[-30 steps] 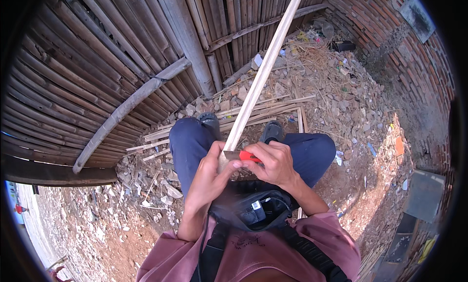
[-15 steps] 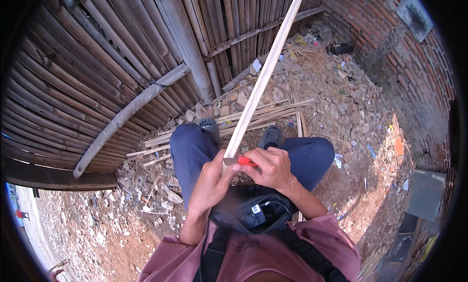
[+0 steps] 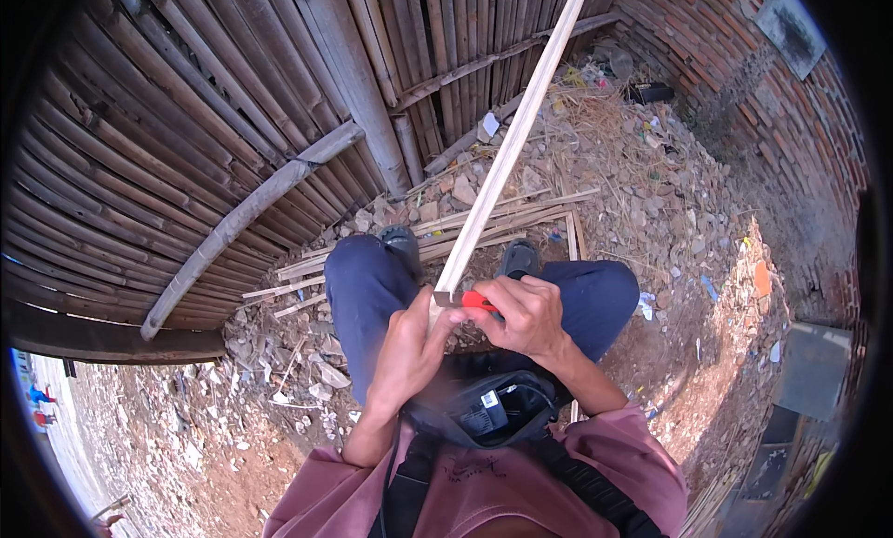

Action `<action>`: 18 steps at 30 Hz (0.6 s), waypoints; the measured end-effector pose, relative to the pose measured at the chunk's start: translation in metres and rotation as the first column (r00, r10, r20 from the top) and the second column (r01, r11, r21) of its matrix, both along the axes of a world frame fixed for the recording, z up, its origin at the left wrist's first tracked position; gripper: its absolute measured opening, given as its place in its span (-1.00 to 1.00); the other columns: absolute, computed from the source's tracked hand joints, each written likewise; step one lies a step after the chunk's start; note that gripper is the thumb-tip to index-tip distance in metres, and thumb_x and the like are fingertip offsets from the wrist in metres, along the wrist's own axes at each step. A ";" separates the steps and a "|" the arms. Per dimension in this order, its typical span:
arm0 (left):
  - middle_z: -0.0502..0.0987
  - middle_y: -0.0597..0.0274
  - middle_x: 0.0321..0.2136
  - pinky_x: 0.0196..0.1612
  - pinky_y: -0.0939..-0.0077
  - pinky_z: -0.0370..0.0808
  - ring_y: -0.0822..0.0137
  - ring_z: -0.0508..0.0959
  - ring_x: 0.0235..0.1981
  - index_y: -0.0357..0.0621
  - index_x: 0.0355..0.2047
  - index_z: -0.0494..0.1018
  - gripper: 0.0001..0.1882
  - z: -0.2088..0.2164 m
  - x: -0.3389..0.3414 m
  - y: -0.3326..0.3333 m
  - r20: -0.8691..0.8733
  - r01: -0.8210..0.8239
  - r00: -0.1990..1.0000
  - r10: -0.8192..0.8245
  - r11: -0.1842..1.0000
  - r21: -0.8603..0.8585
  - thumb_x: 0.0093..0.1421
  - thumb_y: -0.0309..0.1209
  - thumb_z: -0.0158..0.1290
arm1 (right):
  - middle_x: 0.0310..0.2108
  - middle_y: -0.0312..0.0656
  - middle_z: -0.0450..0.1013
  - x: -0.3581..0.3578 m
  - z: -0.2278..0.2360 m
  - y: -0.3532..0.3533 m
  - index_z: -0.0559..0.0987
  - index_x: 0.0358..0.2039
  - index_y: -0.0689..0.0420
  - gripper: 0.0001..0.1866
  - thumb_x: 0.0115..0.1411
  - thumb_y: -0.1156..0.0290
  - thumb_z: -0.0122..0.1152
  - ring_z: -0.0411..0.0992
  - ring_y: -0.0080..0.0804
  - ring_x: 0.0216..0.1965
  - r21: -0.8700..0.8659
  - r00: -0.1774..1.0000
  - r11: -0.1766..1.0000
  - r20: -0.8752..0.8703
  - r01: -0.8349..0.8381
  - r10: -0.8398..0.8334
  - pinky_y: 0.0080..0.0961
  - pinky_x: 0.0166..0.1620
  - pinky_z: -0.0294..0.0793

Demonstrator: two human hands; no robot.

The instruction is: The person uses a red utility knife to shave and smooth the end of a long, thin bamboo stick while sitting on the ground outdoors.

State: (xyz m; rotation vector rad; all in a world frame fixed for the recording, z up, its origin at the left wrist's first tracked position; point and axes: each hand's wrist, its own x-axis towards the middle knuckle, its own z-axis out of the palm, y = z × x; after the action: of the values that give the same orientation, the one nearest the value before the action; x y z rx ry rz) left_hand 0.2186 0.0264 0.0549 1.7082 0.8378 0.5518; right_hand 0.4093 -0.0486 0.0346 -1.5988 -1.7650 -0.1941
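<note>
Strip of pale wood point(image 3: 503, 161) was sighted in the head view, running from the person's hands upward and to the right until it left the top of the picture. I recorded its near end over the lap, between the knees, gripped by the left hand point(image 3: 404, 347), whose thumb and fingers were closed on it; how the fingers lay underneath I could not tell. The right hand point(image 3: 523, 313) had its fingers curled round a red-handled knife point(image 3: 477, 300), the handle pinched between thumb and fingers. The blade point(image 3: 446, 299) pointed leftward and lay across the strip — whether its edge had bitten into the wood I could not establish from my station. Both thumbs stood close together near the blade. Below the hands I noted a black bag point(image 3: 462, 432), open at the top, with a white-labelled dark item point(image 3: 490, 417) inside, worn over a pink shirt point(image 3: 456, 510). The knees, in navy trousers point(image 3: 363, 301), were bent and set apart, dark shoes point(image 3: 400, 245) showing between them. Beyond the shoes, loose wooden strips point(image 3: 526, 219) lay on rubble point(image 3: 651, 203), the held piece crossing in front of them in my view. A bamboo wall point(image 3: 214, 64) rose on the left and far sides, a brick wall point(image 3: 712, 22) on the right. A grey panel point(image 3: 812, 371) stood at the right — its backing unclear.
</note>
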 end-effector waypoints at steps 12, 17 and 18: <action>0.38 0.23 -0.66 -0.50 0.36 0.34 0.46 0.33 -0.59 -0.35 -0.16 0.44 -0.66 -0.012 -0.011 -0.007 -0.035 -0.005 0.999 0.005 1.000 0.015 0.48 -0.23 0.14 | -0.50 -0.22 0.60 0.039 0.010 0.027 0.65 -0.33 0.12 -0.65 0.27 0.07 0.43 0.57 -0.22 -0.56 0.035 1.000 0.999 -0.007 0.002 -0.002 -0.37 -0.48 0.47; 0.55 -0.30 -0.49 -0.34 0.04 0.46 -0.38 0.59 -0.37 -0.36 -0.05 0.46 -0.63 -0.012 -0.021 -0.006 -0.184 0.016 0.983 -0.020 1.000 -0.024 0.47 -0.22 0.13 | -0.51 -0.18 0.61 0.061 0.012 0.046 0.68 -0.24 0.10 -0.65 0.33 0.04 0.37 0.62 -0.20 -0.52 0.037 0.994 0.995 -0.069 0.092 -0.089 -0.32 -0.47 0.50; 0.54 -0.29 -0.49 -0.34 0.04 0.46 -0.38 0.57 -0.39 -0.36 -0.05 0.46 -0.63 -0.013 -0.025 -0.008 -0.206 0.014 0.978 -0.020 0.999 -0.032 0.47 -0.21 0.13 | -0.53 -0.15 0.60 0.073 0.015 0.054 0.68 -0.23 0.13 -0.63 0.38 0.04 0.33 0.61 -0.17 -0.53 0.020 0.970 0.985 -0.177 0.173 -0.166 -0.32 -0.46 0.49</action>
State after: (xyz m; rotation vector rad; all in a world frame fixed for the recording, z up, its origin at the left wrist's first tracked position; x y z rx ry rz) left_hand 0.1933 0.0179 0.0414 1.7634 0.9727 0.3523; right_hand 0.4826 0.0053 0.0492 -1.6882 -1.4854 -0.1597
